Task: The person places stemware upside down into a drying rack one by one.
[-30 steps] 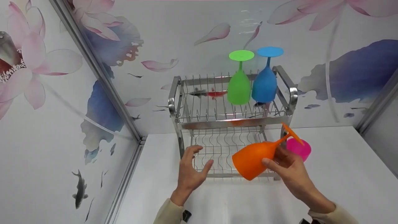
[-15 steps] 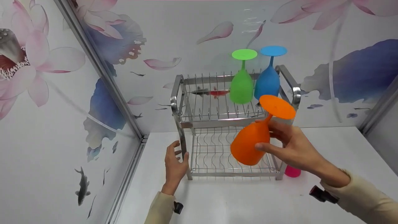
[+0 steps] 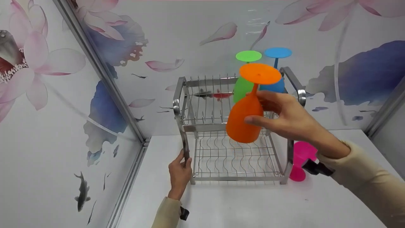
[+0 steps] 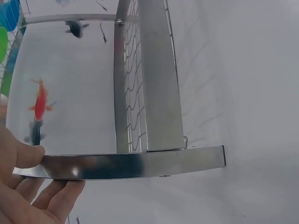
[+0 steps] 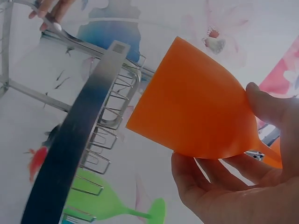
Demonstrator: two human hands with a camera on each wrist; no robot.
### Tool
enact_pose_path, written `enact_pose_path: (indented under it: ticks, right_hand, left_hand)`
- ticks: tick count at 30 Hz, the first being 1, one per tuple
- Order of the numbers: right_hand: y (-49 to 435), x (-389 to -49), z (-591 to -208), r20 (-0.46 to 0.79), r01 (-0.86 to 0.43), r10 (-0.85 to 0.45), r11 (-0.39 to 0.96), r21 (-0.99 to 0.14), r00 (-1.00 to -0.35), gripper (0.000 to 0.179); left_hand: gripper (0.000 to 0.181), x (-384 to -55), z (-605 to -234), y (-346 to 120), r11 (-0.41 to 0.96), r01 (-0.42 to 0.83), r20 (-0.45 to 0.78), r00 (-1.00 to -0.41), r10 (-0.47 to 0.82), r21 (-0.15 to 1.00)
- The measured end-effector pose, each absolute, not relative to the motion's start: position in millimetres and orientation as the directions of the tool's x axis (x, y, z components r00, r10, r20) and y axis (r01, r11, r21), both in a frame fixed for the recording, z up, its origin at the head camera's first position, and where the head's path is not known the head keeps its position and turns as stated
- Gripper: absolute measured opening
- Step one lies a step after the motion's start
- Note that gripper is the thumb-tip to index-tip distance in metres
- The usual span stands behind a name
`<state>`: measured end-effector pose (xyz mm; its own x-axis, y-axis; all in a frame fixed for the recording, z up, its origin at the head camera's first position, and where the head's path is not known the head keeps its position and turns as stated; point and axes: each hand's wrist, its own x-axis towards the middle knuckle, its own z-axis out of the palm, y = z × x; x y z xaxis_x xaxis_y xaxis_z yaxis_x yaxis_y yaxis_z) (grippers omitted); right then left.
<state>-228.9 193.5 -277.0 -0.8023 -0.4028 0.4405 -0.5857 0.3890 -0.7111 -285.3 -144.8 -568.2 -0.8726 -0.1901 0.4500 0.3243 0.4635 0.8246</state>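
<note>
My right hand (image 3: 284,115) holds an orange goblet (image 3: 245,117) by its bowl, thumb on one side and fingers on the other. The goblet is upside down, slightly tilted, in front of the upper tier of a metal dish rack (image 3: 235,178). At the rack's left side my left hand (image 3: 180,172) grips the upright post; in the left wrist view the thumb (image 4: 30,156) and fingers pinch the flat metal bar (image 4: 107,166). Behind the orange goblet, a green goblet (image 3: 240,90) and a blue goblet (image 3: 278,86) stand upside down on the upper tier, partly hidden.
A pink goblet (image 3: 303,152) stands on the white table (image 3: 240,205) right of the rack, partly covered by my right forearm. A flower-printed back wall (image 3: 177,31) and a side panel (image 3: 47,126) border the table.
My right hand has raised the orange goblet from the lower tier's height to the upper tier, turning it more upside down. My left hand has moved left and taken hold of the rack's post.
</note>
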Motion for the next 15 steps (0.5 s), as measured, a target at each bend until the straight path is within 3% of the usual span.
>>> enact_pose_path:
  ticks: [15]
  right_hand:
    - [156, -297, -236, 0.391, -0.506, -0.326, 0.457, -0.732, -0.861, 0.061]
  left_hand:
    - [0.043, -286, -568, -145, 0.485, 0.320, 0.456, -0.869, -0.192, 0.814]
